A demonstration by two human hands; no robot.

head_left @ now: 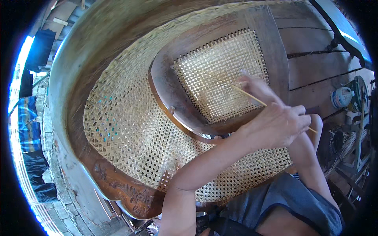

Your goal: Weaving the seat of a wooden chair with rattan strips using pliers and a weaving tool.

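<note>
A rounded wooden frame [161, 74] holds a square panel of woven cane [220, 65], with a row of small holes along its border. It lies on a larger piece of furniture with a broad woven cane surface [134, 129]. My left hand [285, 124] is closed around a thin, tan, stick-like strand [250, 95], which slants from above the panel to past my knuckles. Beyond it, my right hand [256, 88] is over the panel's right side, its forearm crossing under my left hand. Motion smears its fingers, and their grip does not show.
A curved wooden rim [71, 102] surrounds the broad cane surface, with carved wood [130, 192] at the lower left. Wooden planks [311, 43] lie at the upper right, with a white and blue jug [341, 96] near them. Stone paving [59, 177] runs along the left.
</note>
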